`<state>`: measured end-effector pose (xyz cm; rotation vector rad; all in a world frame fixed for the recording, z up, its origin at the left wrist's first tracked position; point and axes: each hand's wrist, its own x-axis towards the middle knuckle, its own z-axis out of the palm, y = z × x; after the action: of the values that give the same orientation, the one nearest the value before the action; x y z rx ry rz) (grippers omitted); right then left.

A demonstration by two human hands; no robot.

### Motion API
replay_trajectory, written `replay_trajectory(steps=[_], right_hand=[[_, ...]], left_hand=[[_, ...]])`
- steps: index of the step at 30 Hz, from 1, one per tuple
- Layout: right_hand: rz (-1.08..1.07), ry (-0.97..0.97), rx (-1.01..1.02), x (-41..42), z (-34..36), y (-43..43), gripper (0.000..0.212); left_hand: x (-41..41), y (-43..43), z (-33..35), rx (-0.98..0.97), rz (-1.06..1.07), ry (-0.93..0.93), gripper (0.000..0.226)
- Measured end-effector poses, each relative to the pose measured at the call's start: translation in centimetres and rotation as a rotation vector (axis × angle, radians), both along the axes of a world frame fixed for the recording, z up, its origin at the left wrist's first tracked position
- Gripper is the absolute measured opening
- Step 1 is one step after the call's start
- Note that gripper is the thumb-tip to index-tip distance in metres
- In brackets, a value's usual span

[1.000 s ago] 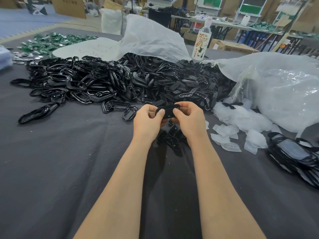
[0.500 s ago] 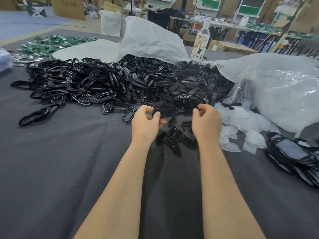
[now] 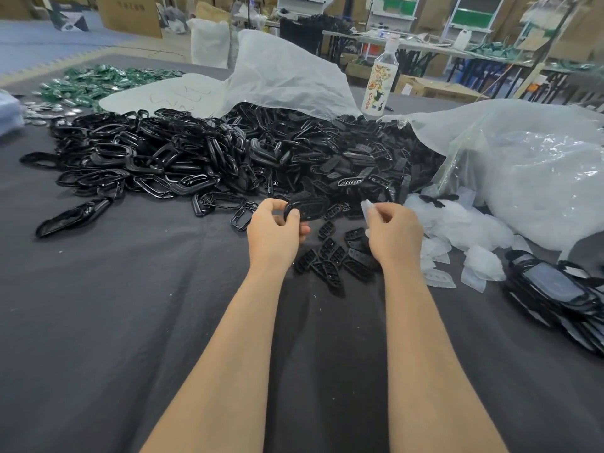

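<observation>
right hand (image 3: 394, 233) now apart with film (image 3: 367, 207), black heap (image 3: 228, 158) close behind

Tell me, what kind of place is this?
Probably a small factory or packing workshop: a heap of black plastic parts lies on the table, big clear bags beside it, cardboard boxes behind. The left hand holds one part.

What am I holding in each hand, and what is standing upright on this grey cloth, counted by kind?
black plastic part, gripped by the left hand: 1
clear film piece, pinched by the right hand: 1
bottle, upright behind the black pile: 1
Total: 3
</observation>
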<state>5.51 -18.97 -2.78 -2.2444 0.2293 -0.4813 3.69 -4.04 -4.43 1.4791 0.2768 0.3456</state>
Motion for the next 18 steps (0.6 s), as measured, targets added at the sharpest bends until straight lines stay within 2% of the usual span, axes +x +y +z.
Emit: replay_trajectory(steps=[2,4,8,11,14,18], right_hand=[[0.072,-0.041,0.241,0.1,0.2,0.6,0.024],[0.151,0.020,0.470,0.3,0.3,1.3,0.017],[0.263,0.125,0.779,0.3,0.3,2.1,0.011],[0.249,0.122,0.834,0.5,0.3,2.2,0.011],[0.185,0.055,0.729,0.6,0.2,2.1,0.003],[0.156,-0.061,0.751,0.4,0.1,1.9,0.022]], left_hand=[[0.0,0.0,0.1,-0.003,0.000,-0.004,0.014],[0.0,-0.1,0.1,-0.009,0.002,-0.008,0.016],[0.0,-0.2,0.2,-0.013,0.000,-0.020,0.021],[0.1,-0.3,0.2,-0.014,-0.004,-0.021,0.021],[0.1,-0.2,0.2,-0.012,-0.008,-0.020,0.022],[0.0,-0.3,0.1,-0.012,-0.009,-0.015,0.022]])
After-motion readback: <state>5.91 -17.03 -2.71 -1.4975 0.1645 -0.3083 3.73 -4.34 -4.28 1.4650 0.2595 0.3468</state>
